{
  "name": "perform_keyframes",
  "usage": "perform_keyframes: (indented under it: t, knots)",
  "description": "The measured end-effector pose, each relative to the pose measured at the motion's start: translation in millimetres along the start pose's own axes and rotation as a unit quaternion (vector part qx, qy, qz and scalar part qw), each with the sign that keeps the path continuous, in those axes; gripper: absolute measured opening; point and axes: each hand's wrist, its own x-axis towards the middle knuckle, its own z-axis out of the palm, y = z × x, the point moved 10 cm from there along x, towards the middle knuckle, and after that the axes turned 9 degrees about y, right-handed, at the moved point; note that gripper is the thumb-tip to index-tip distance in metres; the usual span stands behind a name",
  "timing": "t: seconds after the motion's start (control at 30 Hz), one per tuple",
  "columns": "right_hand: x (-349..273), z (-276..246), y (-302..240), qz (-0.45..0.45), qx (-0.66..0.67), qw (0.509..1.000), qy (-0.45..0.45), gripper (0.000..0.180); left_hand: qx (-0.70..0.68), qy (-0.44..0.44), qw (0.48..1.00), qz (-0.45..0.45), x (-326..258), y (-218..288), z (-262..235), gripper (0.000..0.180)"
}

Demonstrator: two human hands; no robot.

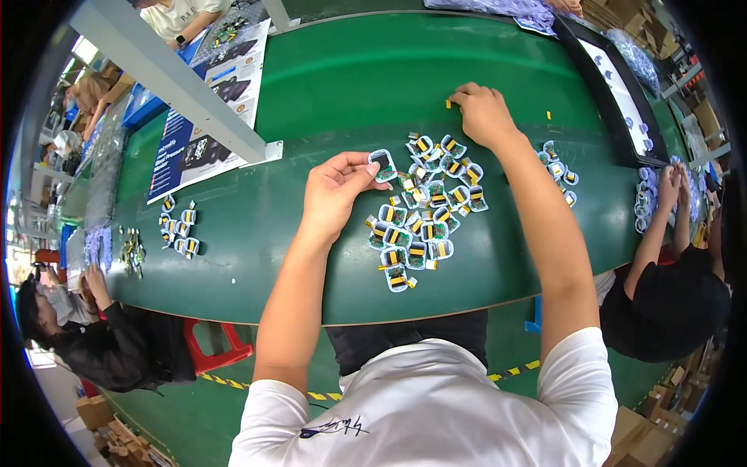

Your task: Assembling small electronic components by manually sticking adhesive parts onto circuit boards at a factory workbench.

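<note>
Between the thumb and fingers of my left hand (333,191) is a small white-rimmed casing (381,159) with a dark screen or pad and green circuit board showing inside. My right hand (484,115) reaches out over the far part of the green table, fingertips pinched at a small yellow tape piece (449,103). Whether the tape is off the surface I cannot tell. Right beside my left hand lies a pile of similar casings (417,253), many with a yellow strip across a dark part. Another yellow tape piece (548,115) lies to the right of my right hand.
Smaller groups of casings lie at left (179,228) and right (556,170). A grey metal post (187,93) stands on the table over a printed sheet (247,86). A black-framed tray (615,93) is at far right. Co-workers sit at both sides; a red stool (222,350) stands left.
</note>
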Motion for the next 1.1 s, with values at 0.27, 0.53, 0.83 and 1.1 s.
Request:
perform_keyframes:
  t: [0.27,0.53,0.83,1.1]
  knots:
    - [-18,-78,-94,0.153,0.371,0.914,-0.058,0.021,-0.021,0.036,0.997,0.068,-7,17,-8,0.023]
    - [-53,-41,-131,0.301,0.618,0.710,-0.152,0.021,-0.036,0.030,0.985,0.166,-20,31,6,0.023]
    - [-45,-88,-127,0.130,0.405,0.901,0.087,0.029,0.053,0.047,0.978,0.194,-20,26,9,0.019]
    - [-46,-91,-125,0.168,0.519,0.835,0.075,0.023,0.055,0.051,0.982,0.172,-15,19,4,0.019]
